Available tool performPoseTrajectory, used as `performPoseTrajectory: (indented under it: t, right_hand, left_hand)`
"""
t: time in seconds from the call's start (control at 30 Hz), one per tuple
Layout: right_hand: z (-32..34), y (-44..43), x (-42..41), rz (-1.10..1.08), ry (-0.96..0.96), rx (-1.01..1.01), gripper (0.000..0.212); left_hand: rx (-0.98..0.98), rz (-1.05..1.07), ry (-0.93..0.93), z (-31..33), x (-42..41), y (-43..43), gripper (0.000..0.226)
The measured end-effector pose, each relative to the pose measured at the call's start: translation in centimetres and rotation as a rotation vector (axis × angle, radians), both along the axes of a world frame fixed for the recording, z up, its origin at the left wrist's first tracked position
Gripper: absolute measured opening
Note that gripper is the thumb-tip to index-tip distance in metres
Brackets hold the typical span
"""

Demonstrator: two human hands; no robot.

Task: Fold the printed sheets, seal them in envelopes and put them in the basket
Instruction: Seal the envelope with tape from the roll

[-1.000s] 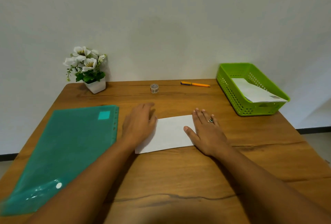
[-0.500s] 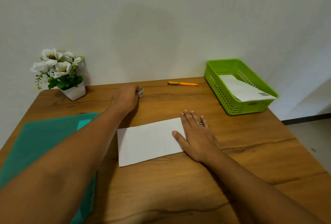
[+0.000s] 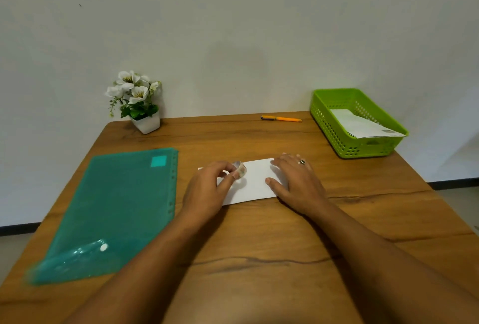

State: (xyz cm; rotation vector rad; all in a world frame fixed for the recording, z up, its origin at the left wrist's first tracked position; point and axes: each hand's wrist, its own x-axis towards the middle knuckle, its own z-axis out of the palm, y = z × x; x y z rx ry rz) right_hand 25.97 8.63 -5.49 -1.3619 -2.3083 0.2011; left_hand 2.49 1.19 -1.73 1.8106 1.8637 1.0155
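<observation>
A brown wood counter (image 3: 259, 233) stands against a plain white wall (image 3: 233, 25). At the back are a flower pot (image 3: 146, 123) and an orange pen (image 3: 281, 118). A green folder (image 3: 116, 209) lies on the left. The green basket (image 3: 334, 126) sits at the back right with a white envelope (image 3: 363, 126) inside.

Another envelope (image 3: 255, 183) lies flat in the middle. The right hand (image 3: 298, 183) rests on its right end, fingers (image 3: 280, 161) spread flat. The left hand (image 3: 207, 189) is over its left end, and its fingers (image 3: 234, 175) pinch a small tape roll (image 3: 240, 168). The hands hide both ends of the envelope. The roll is blurry.

Half a second ago the left hand was far back by the wall, at the tape. Now it has brought the tape to the envelope. The right hand has stayed put.
</observation>
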Motion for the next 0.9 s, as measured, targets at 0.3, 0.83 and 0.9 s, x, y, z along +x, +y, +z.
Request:
performPoseTrajectory:
  t: [0.3,0.83,0.9]
  right_hand:
    - [4.1,-5.7,-4.2,0.122,0.666,-0.339,0.013]
    - [6.1,-5.0,-5.8,0.069,0.724,-0.413,0.005]
    - [6.2,-4.8,-5.9,0.060,0.754,-0.426,0.005]
  left_hand:
    - [0.057,-0.017,-0.093,-0.1,0.2,-3.1,0.020]
    - [0.141,0.038,-0.014,1.9,-0.8,-4.2,0.024]
    - [0.147,0.010,0.032,2.1,-1.1,-4.3,0.021]
